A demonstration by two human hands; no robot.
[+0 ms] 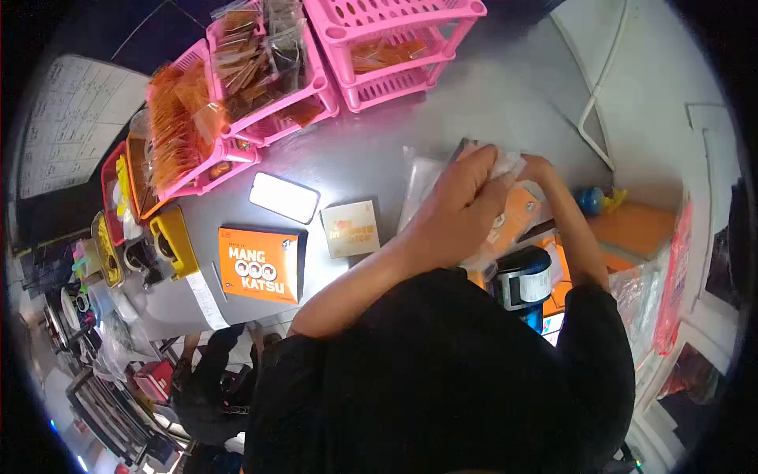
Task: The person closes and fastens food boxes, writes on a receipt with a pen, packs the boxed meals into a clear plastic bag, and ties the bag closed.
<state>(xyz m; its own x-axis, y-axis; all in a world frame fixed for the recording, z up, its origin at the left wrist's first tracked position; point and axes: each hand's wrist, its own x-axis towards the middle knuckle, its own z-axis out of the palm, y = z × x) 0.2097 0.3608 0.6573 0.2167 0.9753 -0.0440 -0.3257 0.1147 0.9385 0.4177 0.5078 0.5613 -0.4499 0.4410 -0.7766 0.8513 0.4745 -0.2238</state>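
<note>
Clear plastic bag (509,164) between left hand (464,207) and right hand (538,167), touching both.

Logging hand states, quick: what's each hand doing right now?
Left hand: closed, apparently holding clear plastic.
Right hand: at the same plastic; fingers partly hidden, grip cannot be told.

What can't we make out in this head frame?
Head view:
Left hand: grip on the clear plastic, covered by its own fingers.
Right hand: fingertips, lost amid that plastic.
Phone: screen content, washed out white.
Paper strip: print too small.
Ruled white sheet: writing too small.
Rightmost pink rack: cut off by top edge.
</note>
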